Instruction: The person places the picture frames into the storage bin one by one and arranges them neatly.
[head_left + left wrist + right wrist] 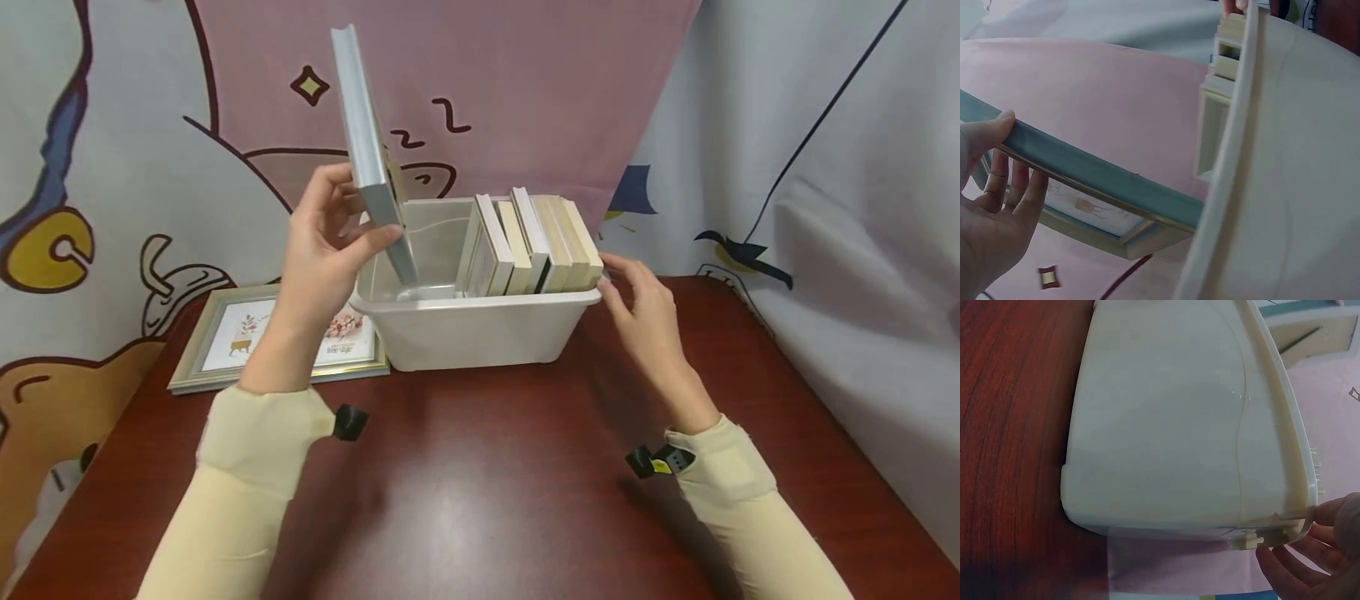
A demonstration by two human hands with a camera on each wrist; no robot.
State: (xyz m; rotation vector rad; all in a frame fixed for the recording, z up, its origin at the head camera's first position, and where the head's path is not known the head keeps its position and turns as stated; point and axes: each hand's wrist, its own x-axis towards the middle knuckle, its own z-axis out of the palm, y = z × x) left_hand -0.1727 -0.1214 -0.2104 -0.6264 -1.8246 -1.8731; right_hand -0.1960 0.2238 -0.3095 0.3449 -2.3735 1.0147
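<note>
My left hand (322, 225) holds a picture frame (367, 125) by its edge, tilted above the left part of a white plastic bin (480, 333). The thumb lies on the frame's blue-grey side (1097, 156), with the other fingers on its picture side. The frame's lower end dips inside the rim; whether it touches the bottom is unclear. Several picture frames (498, 250) stand on edge, packed together in the bin's right half. At the right end, my right hand (645, 317) grips the bin's rim (1310, 481) near the corner.
On the dark red wooden table (465, 483), a gold-and-grey framed picture (232, 333) lies flat left of the bin, partly hidden by my left forearm. A printed cloth (525, 100) hangs close behind the bin, and a pale cloth (840, 167) hangs at the right.
</note>
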